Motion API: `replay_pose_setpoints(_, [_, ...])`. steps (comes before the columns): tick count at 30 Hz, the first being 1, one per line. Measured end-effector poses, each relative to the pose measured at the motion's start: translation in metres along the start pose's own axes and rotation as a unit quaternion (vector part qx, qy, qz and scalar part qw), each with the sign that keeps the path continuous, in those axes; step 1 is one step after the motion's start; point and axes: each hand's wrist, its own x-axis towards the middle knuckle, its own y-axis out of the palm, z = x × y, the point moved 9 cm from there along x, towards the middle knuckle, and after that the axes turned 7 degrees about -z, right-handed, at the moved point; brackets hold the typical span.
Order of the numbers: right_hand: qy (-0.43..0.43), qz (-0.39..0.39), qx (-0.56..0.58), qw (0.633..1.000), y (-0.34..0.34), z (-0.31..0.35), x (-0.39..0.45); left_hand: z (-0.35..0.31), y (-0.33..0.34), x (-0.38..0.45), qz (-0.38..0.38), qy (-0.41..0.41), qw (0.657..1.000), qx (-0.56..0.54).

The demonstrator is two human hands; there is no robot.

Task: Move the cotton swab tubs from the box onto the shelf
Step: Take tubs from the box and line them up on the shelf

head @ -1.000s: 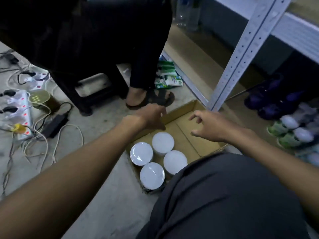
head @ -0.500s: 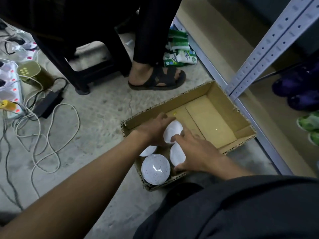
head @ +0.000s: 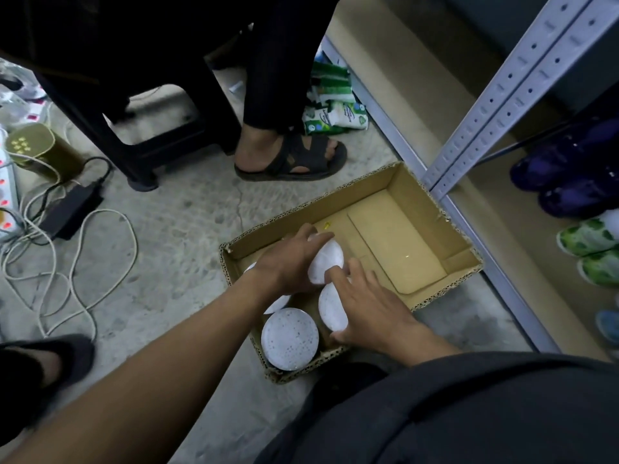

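An open cardboard box (head: pixel 435 209) lies on the concrete floor beside a metal shelf (head: pixel 495 105). Several round cotton swab tubs with white lids stand in its near left end. My left hand (head: pixel 288 262) curls around the far tub (head: pixel 326 261), fingers over its lid edge. My right hand (head: pixel 365 303) wraps the tub (head: pixel 330 308) just nearer, thumb at its near side. A speckled-lid tub (head: pixel 289 338) stands free at the box's near corner. Another tub is mostly hidden under my left wrist.
A person's sandalled foot (head: pixel 291 155) stands just beyond the box, next to a black stool leg (head: pixel 134 172). Green-white packets (head: pixel 335 108) lie by the shelf base. Cables, a power adapter (head: pixel 72 209) and a power strip cover the floor at left. Shoes (head: pixel 576 172) fill the bottom shelf.
Both hands came down from above the box onto two tubs and closed around them. Since half a second ago they have barely shifted.
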Motion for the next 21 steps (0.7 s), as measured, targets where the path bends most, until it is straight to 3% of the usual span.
replay_pose_setpoints(9, [0.009, -0.035, 0.015, 0.999, -0.096, -0.018, -0.007, -0.031, -0.075, -0.002, -0.062, 0.024, 0.997, 0.033])
replay_pose_setpoints(21, [0.029, -0.192, -0.033, 0.98, -0.311, -0.039, -0.103, -0.181, -0.257, -0.023, -0.168, 0.101, 0.977, 0.083])
